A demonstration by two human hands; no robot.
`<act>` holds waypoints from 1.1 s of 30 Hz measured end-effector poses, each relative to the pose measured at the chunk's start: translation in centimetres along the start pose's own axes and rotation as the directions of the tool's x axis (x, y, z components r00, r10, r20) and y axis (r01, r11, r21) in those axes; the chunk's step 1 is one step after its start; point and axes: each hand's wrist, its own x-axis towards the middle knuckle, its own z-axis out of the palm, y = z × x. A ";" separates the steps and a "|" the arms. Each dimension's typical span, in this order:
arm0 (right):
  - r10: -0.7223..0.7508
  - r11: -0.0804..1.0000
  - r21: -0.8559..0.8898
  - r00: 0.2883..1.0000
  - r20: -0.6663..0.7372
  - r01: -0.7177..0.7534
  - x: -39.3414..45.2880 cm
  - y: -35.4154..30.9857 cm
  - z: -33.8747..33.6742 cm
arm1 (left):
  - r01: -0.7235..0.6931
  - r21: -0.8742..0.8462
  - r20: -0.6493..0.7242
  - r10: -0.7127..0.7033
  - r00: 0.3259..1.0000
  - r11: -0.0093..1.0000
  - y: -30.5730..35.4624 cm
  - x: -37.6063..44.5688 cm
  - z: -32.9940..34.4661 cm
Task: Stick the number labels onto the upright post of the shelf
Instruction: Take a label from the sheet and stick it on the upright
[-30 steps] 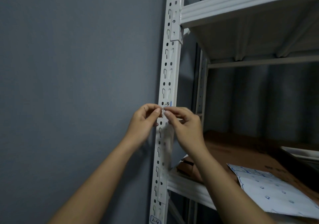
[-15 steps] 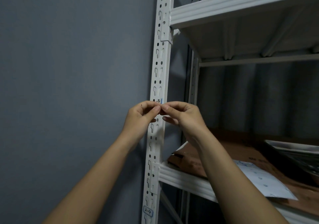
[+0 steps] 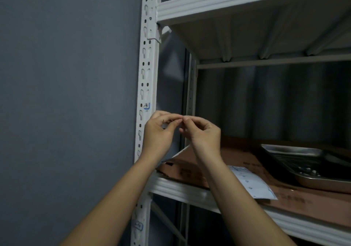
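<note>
Number label point(image 3: 146, 106): a small white sticker with a blue edge and handwritten digits, stuck on the front face of the post, just above the hands.
Lower label point(image 3: 138, 226): a second blue-edged sticker on the same post, below the lower shelf.
Upright post point(image 3: 147, 71): white slotted metal, standing against the grey wall point(image 3: 66, 94) at the shelf's left front corner.
Left hand point(image 3: 158, 132): raised just right of the post, fingers curled, thumb and forefinger tips pressed together; whether anything lies between them cannot be told.
Right hand point(image 3: 204, 133): beside the left, fingers curled, its thumb and forefinger tips meeting the left hand's tips; what they pinch cannot be told.
Lower shelf point(image 3: 182, 189): carries flattened brown cardboard point(image 3: 237, 158).
Sticker sheet point(image 3: 252, 185): white with small blue marks, lying on the cardboard.
Metal tray point(image 3: 311, 168): on the cardboard at far right.
</note>
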 end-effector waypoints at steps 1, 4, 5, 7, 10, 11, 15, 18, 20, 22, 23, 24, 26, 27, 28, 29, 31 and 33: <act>0.000 1.000 0.014 1.000 -0.019 0.000 0.0 -0.2 -0.6 | -0.002 -0.012 0.010 0.002 1.000 1.000 0.1 -0.2 0.6; 0.004 1.000 0.027 0.999 -0.036 -0.003 0.0 -1.1 -2.7 | -0.050 -0.007 0.071 0.050 0.996 0.999 0.3 -0.6 2.5; 0.020 0.999 0.038 1.000 -0.020 -0.019 0.0 -1.6 -3.5 | -0.084 0.006 0.097 0.083 0.992 0.996 0.4 -0.7 3.0; 0.093 0.988 0.120 0.995 0.027 -0.096 0.1 -2.5 -5.1 | -0.189 0.041 0.137 0.182 0.974 0.981 0.3 -0.6 3.8; 0.216 0.936 0.261 0.971 0.102 -0.235 0.7 -4.0 -7.4 | -0.348 0.108 0.200 0.323 0.925 0.931 0.3 -0.7 5.1; 0.239 0.926 0.271 0.963 0.121 -0.264 0.8 -4.5 -8.1 | -0.389 0.126 0.222 0.356 0.908 0.913 0.4 -0.8 5.5; 0.305 0.915 0.208 0.929 0.210 -0.347 1.4 -6.3 -10.8 | -0.533 0.161 0.278 0.480 0.832 0.831 0.9 -1.2 6.9; 0.345 0.910 0.143 0.902 0.258 -0.389 1.6 -7.6 -12.5 | -0.550 0.098 0.270 0.509 0.817 0.830 1.3 -1.4 7.9; 0.348 0.913 0.122 0.899 0.264 -0.389 1.6 -8.1 -13.4 | -0.488 0.013 0.251 0.470 0.846 0.873 1.7 -1.9 8.8; 0.347 0.916 0.114 0.904 0.250 -0.383 1.6 -8.1 -14.1 | -0.392 -0.073 0.241 0.397 0.885 0.917 2.2 -2.4 9.8; 0.347 0.921 0.101 0.908 0.233 -0.377 1.7 -8.0 -14.5 | -0.348 -0.101 0.241 0.362 0.900 0.932 2.3 -2.7 10.4; 0.347 0.928 0.070 0.917 0.197 -0.366 1.8 -7.8 -15.0 | -0.306 -0.118 0.248 0.326 0.912 0.945 2.5 -2.8 10.9; 0.326 0.942 -0.107 0.943 0.069 -0.318 2.4 -7.3 -16.3 | -0.207 -0.145 0.271 0.240 0.932 0.968 2.8 -3.1 11.9; 0.300 0.926 -0.237 0.954 -0.012 -0.294 2.7 -7.1 -17.3 | -0.156 -0.154 0.283 0.195 0.939 0.976 3.0 -3.2 12.4; 0.259 0.882 -0.384 0.962 -0.085 -0.271 3.1 -6.9 -18.5 | -0.114 -0.154 0.296 0.156 0.943 0.981 3.1 -3.2 12.8; 0.211 0.802 -0.545 0.969 -0.127 -0.245 3.4 -6.9 -19.7 | -0.084 -0.138 0.314 0.125 0.941 0.987 3.2 -3.2 13.3; 0.148 0.582 -0.792 0.982 -0.119 -0.184 3.8 -7.1 -21.9 | -0.056 -0.067 0.374 0.077 0.924 0.996 3.5 -3.3 14.2; 0.146 0.416 -0.896 0.984 -0.105 -0.157 4.1 -7.4 -23.7 | -0.023 0.017 0.458 0.013 0.889 1.000 3.7 -3.4 15.1</act>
